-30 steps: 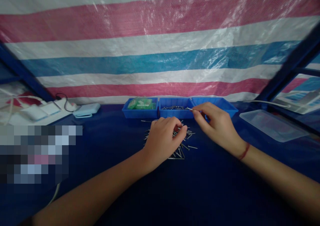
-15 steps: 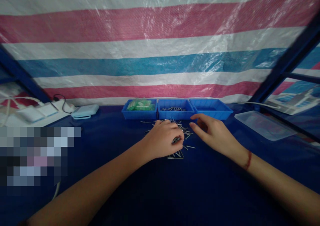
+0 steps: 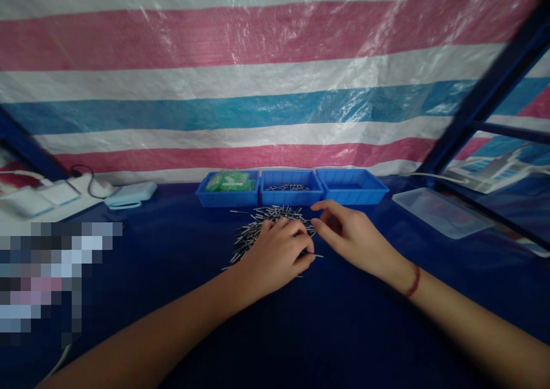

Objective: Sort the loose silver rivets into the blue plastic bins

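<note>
a pile of thin metal pins (image 3: 247, 237) lies loose on the dark blue table (image 3: 344, 331). the left hand (image 3: 279, 254) rests over the pile's four o'clock side, palm down with fingers curled; a single pin (image 3: 318, 256) pokes out just beside its thumb at three o'clock, but i cannot tell whether the grip has hold of it. the right hand (image 3: 358, 234) hovers at the pile's three o'clock edge, its thumb and first finger parted by a small gap, with nothing visible between them. a red band (image 3: 415, 280) circles that wrist.

beyond the pile, three blue trays stand in a row: the left tray (image 3: 227, 200) at eleven o'clock with green packets (image 3: 232, 180) in it, the middle tray (image 3: 292, 198) between twelve and one with more pins (image 3: 292, 188) inside, and the right tray (image 3: 354, 196) at two. a clear lid (image 3: 442, 212) lies near three o'clock.
</note>
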{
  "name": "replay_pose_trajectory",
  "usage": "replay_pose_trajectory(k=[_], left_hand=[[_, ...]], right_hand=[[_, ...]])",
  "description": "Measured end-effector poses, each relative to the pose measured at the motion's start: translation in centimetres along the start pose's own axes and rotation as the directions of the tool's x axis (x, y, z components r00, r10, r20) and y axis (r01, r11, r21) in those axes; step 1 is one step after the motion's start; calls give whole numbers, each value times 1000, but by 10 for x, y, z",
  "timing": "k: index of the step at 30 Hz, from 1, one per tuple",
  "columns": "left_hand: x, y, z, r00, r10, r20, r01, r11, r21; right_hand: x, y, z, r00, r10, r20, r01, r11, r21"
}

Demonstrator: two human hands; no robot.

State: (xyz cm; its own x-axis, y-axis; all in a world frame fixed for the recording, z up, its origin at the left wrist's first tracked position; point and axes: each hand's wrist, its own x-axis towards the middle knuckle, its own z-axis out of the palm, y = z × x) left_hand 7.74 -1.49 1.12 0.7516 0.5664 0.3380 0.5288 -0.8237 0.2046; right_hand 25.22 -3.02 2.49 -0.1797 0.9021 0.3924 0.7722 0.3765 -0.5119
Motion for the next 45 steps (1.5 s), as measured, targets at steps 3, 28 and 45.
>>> replay_pose_trajectory(k=[3,28,45], left_hand=[[0,-2,5,986,-66,-151,59,997,-50],[0,-6,13,874,-207,-441,86,957,-279],[2,-6,13,843,-236,-484,55,932,-360]], right_hand=[[0,2,1,999,42,6,-43,998,37],[-7,-10,9,996,85,-24,-61,860,506],[-5,-7,8,990,17,-143,37,931,364]])
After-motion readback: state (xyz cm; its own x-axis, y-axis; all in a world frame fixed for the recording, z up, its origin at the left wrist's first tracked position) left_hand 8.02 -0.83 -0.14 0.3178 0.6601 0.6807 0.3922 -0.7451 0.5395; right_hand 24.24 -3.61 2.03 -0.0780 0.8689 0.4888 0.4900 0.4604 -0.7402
